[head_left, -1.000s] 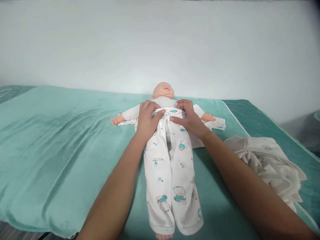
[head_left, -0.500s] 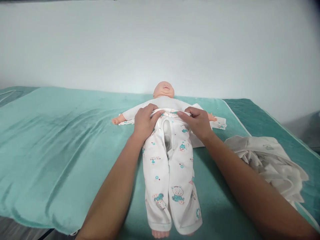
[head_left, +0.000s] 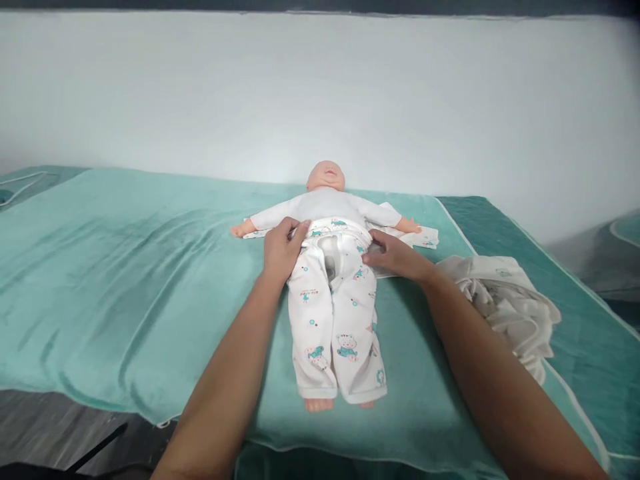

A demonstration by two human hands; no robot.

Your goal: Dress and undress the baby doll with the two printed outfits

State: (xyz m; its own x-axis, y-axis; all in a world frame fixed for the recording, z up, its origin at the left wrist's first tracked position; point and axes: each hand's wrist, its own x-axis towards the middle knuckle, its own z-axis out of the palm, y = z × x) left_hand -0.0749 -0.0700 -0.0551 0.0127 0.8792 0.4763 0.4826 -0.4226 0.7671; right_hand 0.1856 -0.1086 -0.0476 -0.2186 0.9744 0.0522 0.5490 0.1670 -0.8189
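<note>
Left hand (head_left: 284,250) and right hand (head_left: 395,253) flanked the waistband (head_left: 340,229) of the printed trousers (head_left: 313,320), both curved and touching cloth; whether either gripped it could not be told. Trousers lay on the supine doll (head_left: 333,205), long axis running near to far, neither hand clearly closer to the midline.

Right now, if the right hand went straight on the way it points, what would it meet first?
Probably the pants, just below the waist; the right hand looks to be touching them, though depth is unclear.
</note>
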